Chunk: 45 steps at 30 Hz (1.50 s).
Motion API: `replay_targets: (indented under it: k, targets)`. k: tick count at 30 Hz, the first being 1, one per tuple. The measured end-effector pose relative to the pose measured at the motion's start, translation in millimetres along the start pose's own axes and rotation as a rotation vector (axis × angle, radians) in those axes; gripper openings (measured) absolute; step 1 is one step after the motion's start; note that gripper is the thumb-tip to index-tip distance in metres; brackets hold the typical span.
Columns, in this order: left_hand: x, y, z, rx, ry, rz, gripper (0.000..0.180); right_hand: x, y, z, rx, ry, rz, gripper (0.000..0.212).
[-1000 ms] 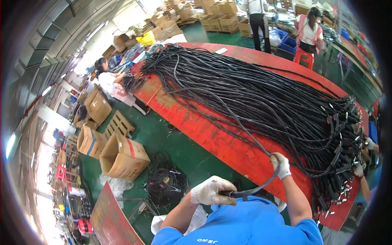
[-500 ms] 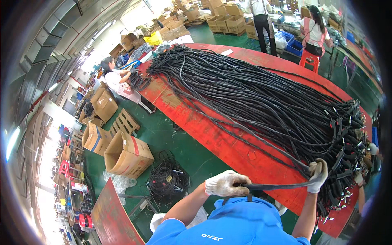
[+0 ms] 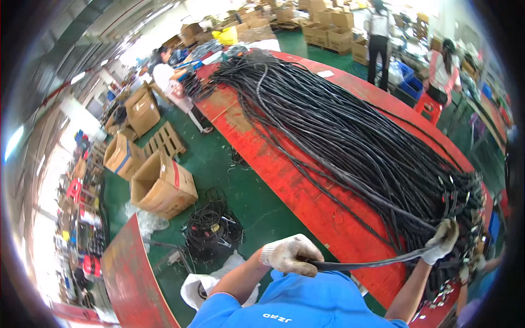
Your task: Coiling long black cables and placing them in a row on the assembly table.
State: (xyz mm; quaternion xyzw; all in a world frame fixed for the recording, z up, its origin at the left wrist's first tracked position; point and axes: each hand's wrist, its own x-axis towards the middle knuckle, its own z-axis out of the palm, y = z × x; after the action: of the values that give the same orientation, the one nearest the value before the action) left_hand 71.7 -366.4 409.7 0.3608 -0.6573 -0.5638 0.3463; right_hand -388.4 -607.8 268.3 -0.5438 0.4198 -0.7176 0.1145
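Observation:
My left hand (image 3: 293, 254), in a white knit work glove, is closed on one end of a black cable (image 3: 372, 265) in front of my body. From there the cable runs right, sagging slightly, to my right hand (image 3: 442, 241), also gloved and closed around it. Beyond my right hand it appears to continue into a large bundle of long black cables (image 3: 339, 136) spread over the red table (image 3: 309, 210). Near my right hand, the bundle's near-right ends carry thick black sleeves and light-coloured tips, partly hidden by my hand.
A co-worker's gloved hand (image 3: 477, 263) reaches in at the right edge. Cardboard boxes (image 3: 164, 186), a wooden pallet (image 3: 165, 141) and a heap of coiled cables (image 3: 213, 229) lie on the green floor. A red board (image 3: 134, 273) stands at lower left. Other people work farther off.
My hands have moved slightly apart, the left one leftward and the right one rightward. The cable between them sags more. A cable at the bundle's far end now arches up. The whole view has shifted.

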Motion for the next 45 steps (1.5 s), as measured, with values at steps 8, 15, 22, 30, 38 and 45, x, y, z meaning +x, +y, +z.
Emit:
replay_targets:
  k: [8,15,22,30,38,45]
  targets:
    - [-105.9,57.5,-31.2,0.208,0.23,0.366,0.028,-77.5,57.2,103.7,-0.097,-0.321,0.17,0.024]
    - [-137.0,37.1,-13.5,0.023,0.759,-0.236,0.021,-73.5,10.8,156.0,0.389,-0.505,0.667,0.02]
    - [-88.0,-24.7,-25.3,-0.347,0.774,-0.301,0.023,5.1,-26.8,52.3,0.109,-0.404,0.463,0.029]
    - [-22.6,-49.2,-27.4,-0.137,0.358,-0.212,0.025,56.4,-33.3,-67.0,-0.461,-0.166,-0.233,0.043]
    - [-20.7,-63.3,-21.2,-0.454,0.404,-0.249,0.026,19.6,-42.3,-18.8,0.166,-0.014,0.528,0.036]
    - [-47.7,-67.6,-40.1,-0.606,0.854,-0.063,0.031,-43.9,-41.7,34.7,-0.131,-0.646,0.741,0.024]
